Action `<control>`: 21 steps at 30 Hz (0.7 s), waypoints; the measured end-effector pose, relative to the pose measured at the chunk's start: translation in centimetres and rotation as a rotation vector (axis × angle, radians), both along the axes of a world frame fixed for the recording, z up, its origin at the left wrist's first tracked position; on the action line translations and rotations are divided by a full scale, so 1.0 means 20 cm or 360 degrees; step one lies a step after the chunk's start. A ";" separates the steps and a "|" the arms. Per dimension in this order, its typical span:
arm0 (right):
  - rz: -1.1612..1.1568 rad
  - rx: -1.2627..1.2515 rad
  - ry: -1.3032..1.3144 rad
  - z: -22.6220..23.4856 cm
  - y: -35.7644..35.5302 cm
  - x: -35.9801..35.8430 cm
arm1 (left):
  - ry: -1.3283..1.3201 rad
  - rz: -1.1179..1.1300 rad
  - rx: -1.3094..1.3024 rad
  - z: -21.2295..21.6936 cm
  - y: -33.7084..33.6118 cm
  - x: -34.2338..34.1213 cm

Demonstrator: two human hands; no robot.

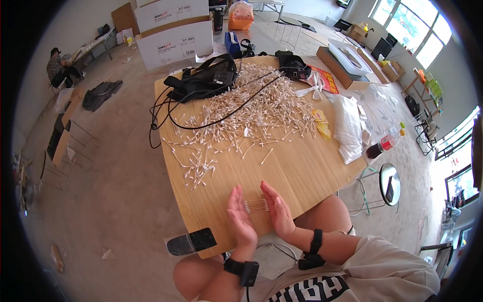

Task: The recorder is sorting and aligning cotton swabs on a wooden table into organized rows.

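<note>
Near the front edge of the wooden table, several cotton swabs [256, 206] lie side by side in a neat row. My left hand [240, 215] stands on edge at the row's left end, fingers stretched out. Facing it at the right end is my right hand [277, 210], also with straight fingers. Both palms face the swab tips; whether they press on them I cannot tell. Beyond my hands a large loose heap of cotton swabs [261, 103] covers the far part of the table, with a smaller scatter [199, 171] to the left.
A black bag [214, 78] with cables lies across the heap's far left. Clear plastic bags [347, 128] and a yellow packet [321, 124] are on the right, beside a cola bottle [385, 144]. A black phone [192, 242] rests at the near left corner. A round stool [390, 183] stands to the right.
</note>
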State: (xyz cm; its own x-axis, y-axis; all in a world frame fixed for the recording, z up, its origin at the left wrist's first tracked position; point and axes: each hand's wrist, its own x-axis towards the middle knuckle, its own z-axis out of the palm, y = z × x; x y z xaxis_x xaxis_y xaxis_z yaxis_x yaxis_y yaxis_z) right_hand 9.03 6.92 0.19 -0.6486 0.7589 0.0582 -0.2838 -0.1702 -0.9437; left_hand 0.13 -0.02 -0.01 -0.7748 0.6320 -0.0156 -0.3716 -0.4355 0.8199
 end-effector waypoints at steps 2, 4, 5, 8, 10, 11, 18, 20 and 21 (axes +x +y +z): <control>0.0001 -0.0004 0.0003 0.00 0.00 -0.01 | -0.0005 0.0008 -0.0031 0.00 -0.01 0.00; -0.0014 -0.0002 0.0000 0.00 0.02 -0.01 | 0.0001 -0.0004 -0.0052 0.02 0.00 0.01; 0.0005 -0.0014 -0.0022 0.00 0.03 -0.01 | 0.0005 -0.0007 -0.0074 0.03 0.01 0.01; 0.0047 -0.0029 -0.0042 0.00 0.05 -0.03 | 0.0048 0.0021 -0.0055 0.02 0.01 0.02; 0.0072 -0.0028 -0.0046 -0.01 0.07 -0.04 | 0.0107 0.0039 -0.0064 0.01 0.01 0.02; 0.0122 -0.0030 -0.0056 -0.01 0.09 -0.04 | 0.0159 0.0058 -0.0074 0.01 0.01 0.03; 0.0219 0.0077 -0.0126 -0.01 0.10 -0.05 | 0.0226 0.0074 -0.0093 0.00 0.01 0.04; 0.0162 0.0131 -0.0115 -0.02 0.10 -0.05 | 0.0252 0.0092 -0.0083 0.00 0.01 0.04; 0.0107 0.0183 -0.0110 -0.03 0.09 -0.05 | 0.0260 0.0087 -0.0085 0.00 0.01 0.04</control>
State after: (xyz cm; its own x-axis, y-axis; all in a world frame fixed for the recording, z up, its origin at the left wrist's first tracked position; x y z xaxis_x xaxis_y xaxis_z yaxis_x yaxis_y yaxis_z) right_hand 7.97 8.81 -0.34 -0.7034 0.7044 0.0955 -0.2088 -0.0763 -0.9750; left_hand 0.98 0.11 0.01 -0.8028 0.5907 0.0811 -0.2086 -0.4056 0.8899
